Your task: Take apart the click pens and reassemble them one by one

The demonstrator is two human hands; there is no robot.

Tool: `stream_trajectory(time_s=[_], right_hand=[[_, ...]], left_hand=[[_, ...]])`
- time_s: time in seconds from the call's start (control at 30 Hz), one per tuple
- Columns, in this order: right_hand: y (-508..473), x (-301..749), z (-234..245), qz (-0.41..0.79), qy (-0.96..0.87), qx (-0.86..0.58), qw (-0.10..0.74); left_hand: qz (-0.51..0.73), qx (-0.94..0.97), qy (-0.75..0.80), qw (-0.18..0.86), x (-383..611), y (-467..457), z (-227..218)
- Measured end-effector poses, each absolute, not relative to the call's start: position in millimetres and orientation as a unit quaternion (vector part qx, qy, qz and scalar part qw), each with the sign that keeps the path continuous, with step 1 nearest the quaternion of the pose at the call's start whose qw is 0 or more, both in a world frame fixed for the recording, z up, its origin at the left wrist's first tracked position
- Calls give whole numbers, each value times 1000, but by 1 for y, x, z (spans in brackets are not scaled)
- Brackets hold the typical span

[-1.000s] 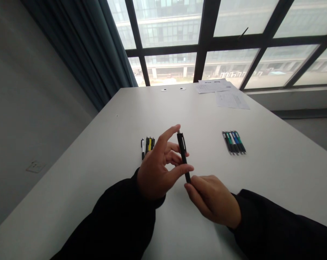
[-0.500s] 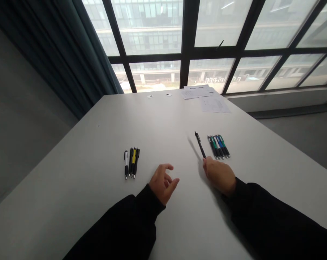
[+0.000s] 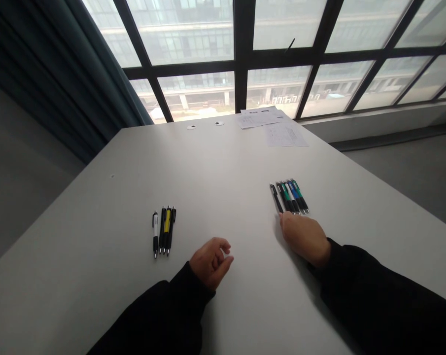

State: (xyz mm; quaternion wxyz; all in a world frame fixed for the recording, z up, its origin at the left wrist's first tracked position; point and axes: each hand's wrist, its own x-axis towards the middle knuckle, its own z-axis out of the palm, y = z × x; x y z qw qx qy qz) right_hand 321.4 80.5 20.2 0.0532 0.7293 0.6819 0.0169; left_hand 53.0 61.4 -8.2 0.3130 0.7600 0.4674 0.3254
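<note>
My right hand pinches the near end of a black pen, low over the table. Just right of that pen lies a row of several pens side by side, with black, green, white and blue barrels; my knuckles cover some of their near ends. My left hand rests near the middle with fingers curled and apart, holding nothing. To its left is a second group of pens: a white pen slightly apart, then a yellow pen between black pens.
The white table reaches to the window. Paper sheets lie at its far right corner, beside two round cable-hole covers. A dark curtain hangs at the left.
My right hand has brought the black pen down and right, close alongside the row of pens. My left hand has kept about the same pose. The camera view has shifted slightly.
</note>
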Motion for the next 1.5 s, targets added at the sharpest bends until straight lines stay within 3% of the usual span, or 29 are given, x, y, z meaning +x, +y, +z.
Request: stream_trajectory(time_s=[1.5], right_hand=[[78,322,25,-4,670,741,56]], left_hand=[[303,797,426,304,47,64,-12]])
